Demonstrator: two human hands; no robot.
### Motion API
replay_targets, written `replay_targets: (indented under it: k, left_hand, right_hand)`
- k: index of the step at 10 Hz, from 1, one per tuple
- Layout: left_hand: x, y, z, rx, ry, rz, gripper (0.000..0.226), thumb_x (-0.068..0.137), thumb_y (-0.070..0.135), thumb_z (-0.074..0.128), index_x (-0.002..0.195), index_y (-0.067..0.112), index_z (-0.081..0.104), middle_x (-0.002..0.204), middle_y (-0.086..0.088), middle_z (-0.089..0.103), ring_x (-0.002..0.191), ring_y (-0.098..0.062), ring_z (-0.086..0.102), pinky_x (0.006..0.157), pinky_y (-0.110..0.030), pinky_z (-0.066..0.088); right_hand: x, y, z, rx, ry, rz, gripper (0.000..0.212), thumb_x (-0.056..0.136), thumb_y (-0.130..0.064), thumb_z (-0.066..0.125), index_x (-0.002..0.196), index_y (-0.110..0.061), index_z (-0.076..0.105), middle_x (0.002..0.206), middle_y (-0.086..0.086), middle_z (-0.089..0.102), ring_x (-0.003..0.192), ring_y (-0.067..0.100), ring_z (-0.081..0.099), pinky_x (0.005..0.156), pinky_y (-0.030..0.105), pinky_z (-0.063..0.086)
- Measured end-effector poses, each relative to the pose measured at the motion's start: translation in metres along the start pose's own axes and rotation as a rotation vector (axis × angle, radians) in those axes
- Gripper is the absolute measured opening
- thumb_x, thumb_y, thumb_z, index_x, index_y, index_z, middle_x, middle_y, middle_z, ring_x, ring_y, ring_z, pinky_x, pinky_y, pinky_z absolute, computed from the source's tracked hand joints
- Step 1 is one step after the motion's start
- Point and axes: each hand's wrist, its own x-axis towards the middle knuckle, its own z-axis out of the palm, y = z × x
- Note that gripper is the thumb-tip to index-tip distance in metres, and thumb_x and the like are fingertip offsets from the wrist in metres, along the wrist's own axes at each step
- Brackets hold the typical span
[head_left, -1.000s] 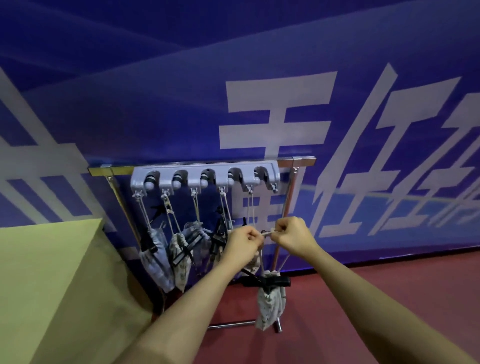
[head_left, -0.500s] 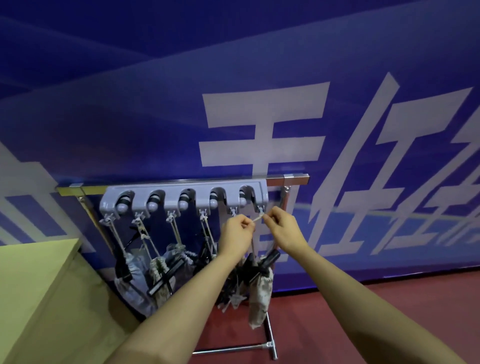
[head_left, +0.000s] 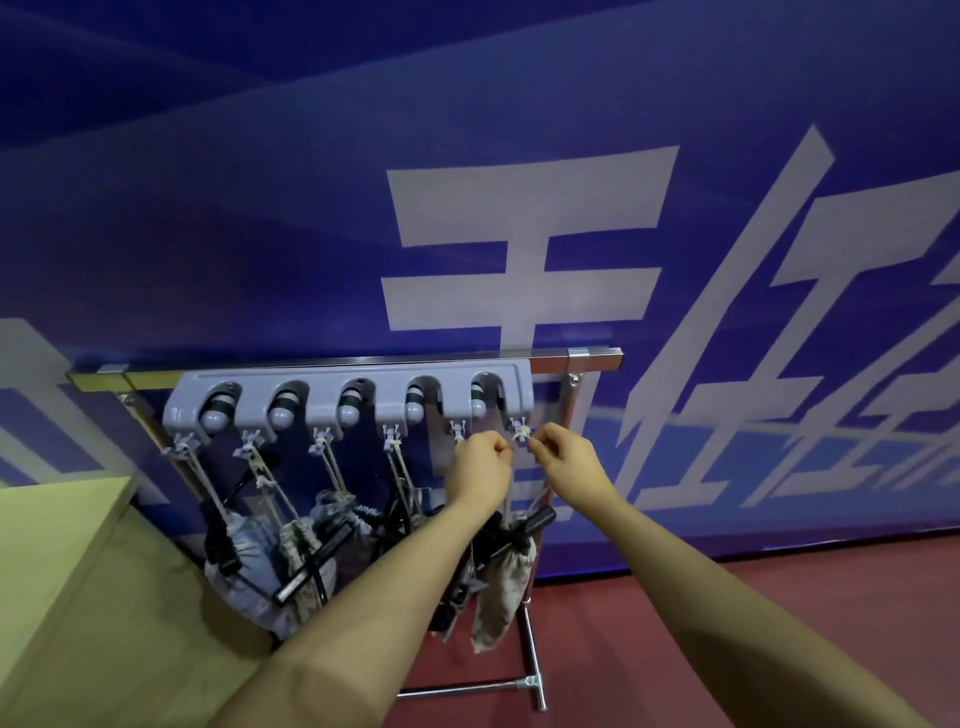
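Note:
A grey holder bar with several roller slots and small hooks is fixed to a metal rack. Cords run down from the hooks to several small cloth pouches with black items in them. My left hand and my right hand are raised side by side just under the rightmost hook. Both pinch the pale cord at that hook. A beige pouch hangs below them from this cord.
A blue banner with large white characters stands right behind the rack. A pale green table is at the lower left. The floor is dark red, and the rack's metal foot rests on it.
Both hands have risen with the cord from mid-height to the rightmost hook. The beige pouch has come up off the rack's foot area. The camera has tilted closer.

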Motion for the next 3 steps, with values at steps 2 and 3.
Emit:
replay_targets:
  k: [2,3]
  left_hand:
    - [-0.011,0.01,-0.01,-0.088,-0.087,-0.031,0.017,0.089,0.014,0.045,0.082,0.014,0.061,0.088,-0.009,0.069,0.085,-0.028,0.067,0.078,-0.045,0.057]
    - [-0.029,0.021,-0.026,-0.155,-0.071,-0.013,0.021,0.095,0.013,0.046,0.078,0.019,0.057,0.08,-0.003,0.066,0.067,-0.016,0.064,0.063,-0.028,0.056]
  right_hand:
    - [-0.02,0.006,-0.008,0.011,0.071,0.032,0.013,0.097,-0.017,0.046,0.093,-0.01,0.057,0.086,0.008,0.061,0.078,0.028,0.057,0.071,0.048,0.05]
    - [-0.032,-0.002,-0.014,0.055,0.132,-0.043,0.014,0.097,-0.019,0.047,0.094,-0.011,0.057,0.084,0.004,0.06,0.076,0.024,0.058,0.072,0.048,0.051]
